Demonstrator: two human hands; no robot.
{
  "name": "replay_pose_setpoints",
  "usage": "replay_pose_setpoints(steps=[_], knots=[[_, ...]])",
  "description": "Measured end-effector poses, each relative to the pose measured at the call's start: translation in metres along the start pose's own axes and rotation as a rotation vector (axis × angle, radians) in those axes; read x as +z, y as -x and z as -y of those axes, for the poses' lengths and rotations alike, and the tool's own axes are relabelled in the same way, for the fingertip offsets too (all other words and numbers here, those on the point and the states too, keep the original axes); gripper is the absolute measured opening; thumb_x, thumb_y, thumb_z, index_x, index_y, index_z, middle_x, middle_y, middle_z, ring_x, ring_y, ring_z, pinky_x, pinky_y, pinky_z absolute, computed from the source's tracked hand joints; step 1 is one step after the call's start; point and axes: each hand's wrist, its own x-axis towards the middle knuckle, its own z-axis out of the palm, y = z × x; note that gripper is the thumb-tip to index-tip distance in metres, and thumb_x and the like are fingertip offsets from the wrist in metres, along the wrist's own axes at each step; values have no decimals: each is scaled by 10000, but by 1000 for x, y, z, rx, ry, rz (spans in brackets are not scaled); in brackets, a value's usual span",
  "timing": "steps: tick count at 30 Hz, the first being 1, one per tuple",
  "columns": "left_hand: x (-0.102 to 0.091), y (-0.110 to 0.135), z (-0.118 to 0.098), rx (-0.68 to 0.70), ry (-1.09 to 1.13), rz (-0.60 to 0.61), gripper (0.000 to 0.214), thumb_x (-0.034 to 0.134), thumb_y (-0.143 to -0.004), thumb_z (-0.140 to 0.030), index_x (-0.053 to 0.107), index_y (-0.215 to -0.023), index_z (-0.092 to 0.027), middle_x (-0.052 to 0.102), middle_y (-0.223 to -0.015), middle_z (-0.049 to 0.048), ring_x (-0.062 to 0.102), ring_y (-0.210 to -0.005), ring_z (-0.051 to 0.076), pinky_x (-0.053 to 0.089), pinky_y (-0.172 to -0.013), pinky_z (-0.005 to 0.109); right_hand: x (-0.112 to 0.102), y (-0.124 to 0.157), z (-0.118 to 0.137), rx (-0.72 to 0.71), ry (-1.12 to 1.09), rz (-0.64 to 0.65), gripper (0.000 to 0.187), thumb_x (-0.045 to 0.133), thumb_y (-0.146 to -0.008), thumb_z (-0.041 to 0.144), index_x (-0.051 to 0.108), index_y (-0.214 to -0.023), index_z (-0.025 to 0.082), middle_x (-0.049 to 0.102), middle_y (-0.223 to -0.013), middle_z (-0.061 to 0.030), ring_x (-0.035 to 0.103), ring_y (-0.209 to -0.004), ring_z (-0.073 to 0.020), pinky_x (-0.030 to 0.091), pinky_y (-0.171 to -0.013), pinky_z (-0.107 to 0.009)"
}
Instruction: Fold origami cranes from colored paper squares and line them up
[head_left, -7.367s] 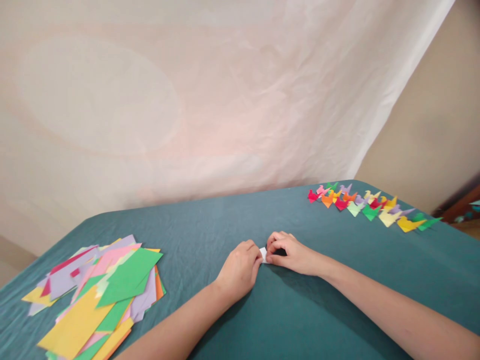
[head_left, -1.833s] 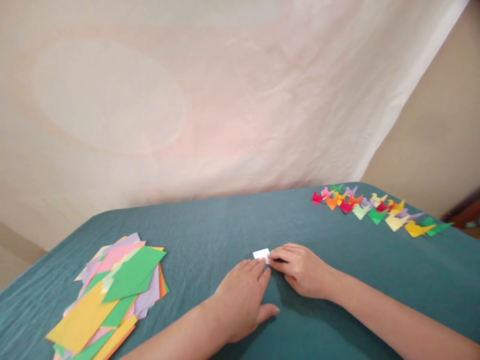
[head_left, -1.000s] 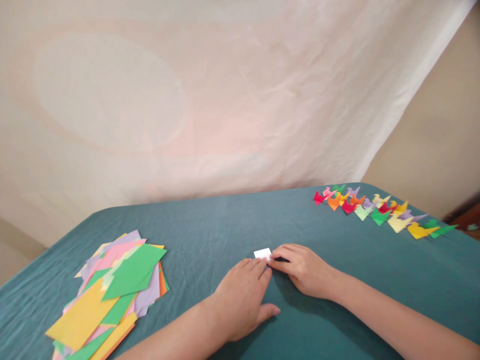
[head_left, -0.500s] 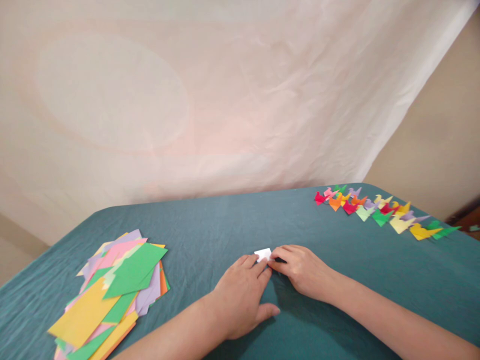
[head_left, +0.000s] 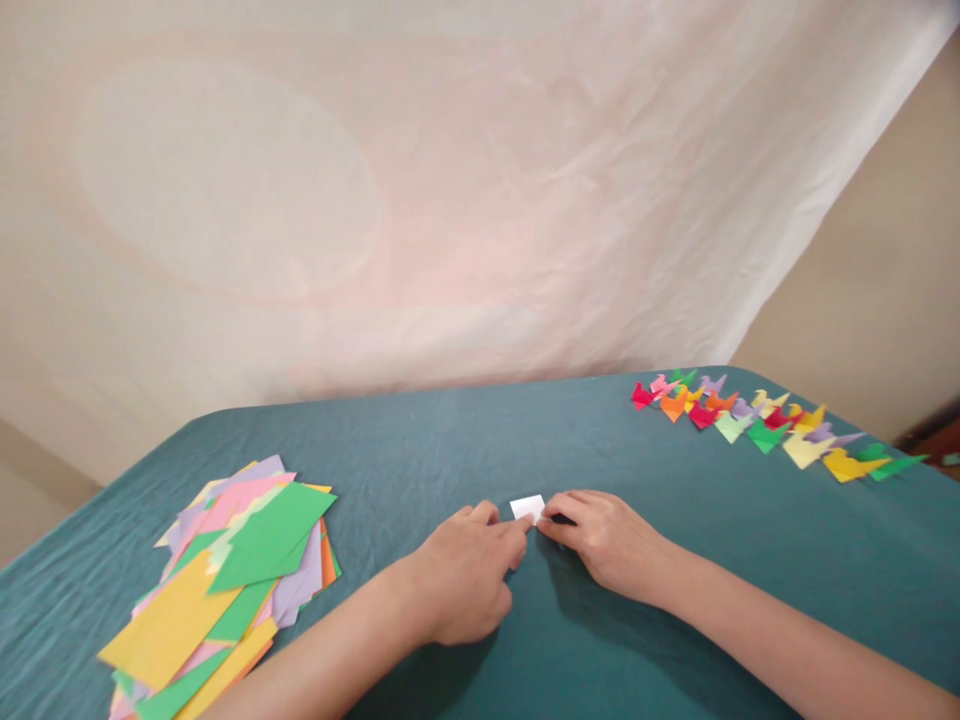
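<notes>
A small folded piece of white paper (head_left: 526,508) lies on the green tablecloth between my hands. At its right edge my right hand (head_left: 604,540) pinches the paper between thumb and fingers. My left hand (head_left: 472,570) rests to the left and nearer to me. Its index finger is stretched out with the tip pressing on the paper's lower edge, while the other fingers are bent and hold nothing. The fingers hide part of the paper's lower and right sides.
A loose pile of coloured paper sheets (head_left: 255,550) lies on the left of the tablecloth (head_left: 450,440). Several small folded paper birds (head_left: 765,435) stand in rows at the far right. A pale cloth (head_left: 480,200) hangs behind the table.
My left hand has drawn back left from lying flatter with fingers spread; its thumb has moved in and only the index finger now reaches the paper. The right hand keeps its pinch.
</notes>
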Motion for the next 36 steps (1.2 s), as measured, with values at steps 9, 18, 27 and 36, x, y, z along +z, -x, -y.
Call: replay_pose_setpoints(steps=[9,18,27,36], knots=[[-2,4,1,3,-85,17,295,464,-655,-111,593,-910,-183,533,-1212,68,508,-938,258,411,-789,375,1,0,0,4,-3,-7,228,467,-868,146,622,-1025,199,596,-918,-73,547,-827,-168,450,-733,-301],[0,-3,32,65,106,-10,353,396,-680,-13,559,-927,-207,606,-873,19,533,-883,167,420,-785,248,5,1,2,20,15,-6,297,447,-874,146,559,-1140,218,575,-934,-69,520,-840,-179,434,-743,-315],[-2,2,1,72,-29,-39,260,448,-684,-50,563,-879,-178,603,-893,66,529,-917,217,435,-804,313,-2,-3,8,33,38,52,276,448,-876,154,569,-1117,215,545,-903,-70,484,-811,-180,409,-686,-300],[22,-1,-15,9,-248,-52,340,446,-747,-117,531,-1072,-70,565,-1102,151,508,-987,258,432,-862,406,-9,-6,11,58,39,131,363,448,-840,92,535,-1172,209,545,-940,-77,479,-827,-187,409,-700,-296]])
